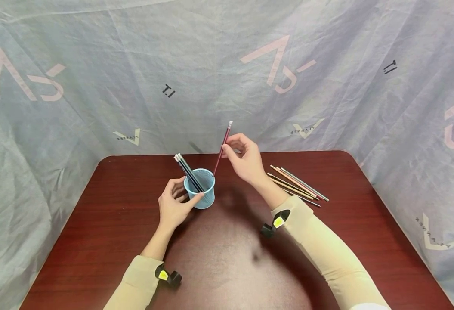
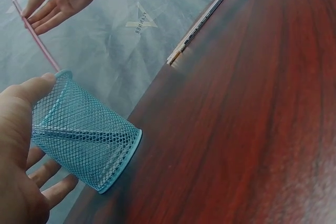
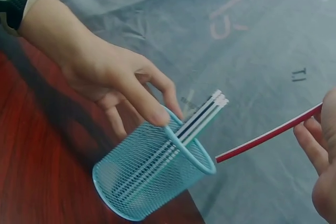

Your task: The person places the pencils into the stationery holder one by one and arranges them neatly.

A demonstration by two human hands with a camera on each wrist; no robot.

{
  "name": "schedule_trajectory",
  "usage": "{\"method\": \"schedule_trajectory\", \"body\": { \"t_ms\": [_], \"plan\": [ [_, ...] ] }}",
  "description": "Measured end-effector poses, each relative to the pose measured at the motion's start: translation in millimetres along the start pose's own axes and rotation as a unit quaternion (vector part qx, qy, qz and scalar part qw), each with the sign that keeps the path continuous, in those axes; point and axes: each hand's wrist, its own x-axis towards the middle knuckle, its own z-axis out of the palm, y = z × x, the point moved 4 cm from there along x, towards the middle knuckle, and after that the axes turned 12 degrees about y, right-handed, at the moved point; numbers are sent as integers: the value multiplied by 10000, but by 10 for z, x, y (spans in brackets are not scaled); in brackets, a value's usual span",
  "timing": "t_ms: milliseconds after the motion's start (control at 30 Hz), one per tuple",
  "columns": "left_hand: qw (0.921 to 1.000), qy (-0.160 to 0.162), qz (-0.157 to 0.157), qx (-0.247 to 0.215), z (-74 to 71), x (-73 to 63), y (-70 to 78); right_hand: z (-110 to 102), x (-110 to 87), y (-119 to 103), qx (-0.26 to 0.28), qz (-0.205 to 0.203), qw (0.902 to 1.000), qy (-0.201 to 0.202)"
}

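Note:
My left hand (image 1: 174,206) holds a light blue mesh pencil cup (image 1: 208,199) by its sides, thumb near the rim. Several dark pencils (image 1: 185,168) with white ends lean to the left inside the cup. Between thumb and fingers, my right hand (image 1: 246,160) pinches a dark red pencil (image 1: 224,144), white end up. Its lower tip is at the right side of the cup's rim in the head view; in the right wrist view the red pencil (image 3: 268,135) is seen just outside the rim. The mesh cup (image 2: 86,142) stands on the table in the left wrist view.
Several loose pencils (image 1: 298,183) in mixed colours lie in a bunch on the dark red wooden table (image 1: 106,224), to the right, beyond my right forearm. Grey printed cloth (image 1: 211,64) hangs around the table's back and sides. Each wrist carries a small black camera mount.

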Motion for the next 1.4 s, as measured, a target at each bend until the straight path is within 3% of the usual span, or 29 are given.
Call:
{"method": "schedule_trajectory", "body": {
  "t_ms": [267, 533, 1000, 1400],
  "plan": [
    [9999, -73, 49, 54, -13, 9, 22, 230, -80, 68, -799, -466, 9951, -359],
    [9999, -114, -21, 66, -8, 9, 4, 363, -182, 185, -1488, -480, 9848, -757],
    [9998, -164, -83, 114, -3, 7, -19, 490, -253, 317, -2202, -503, 9674, -1148],
    [9997, -214, -61, 92, -8, 11, -28, 590, -318, 410, -2739, -837, 9470, -1453]
  ]
}}
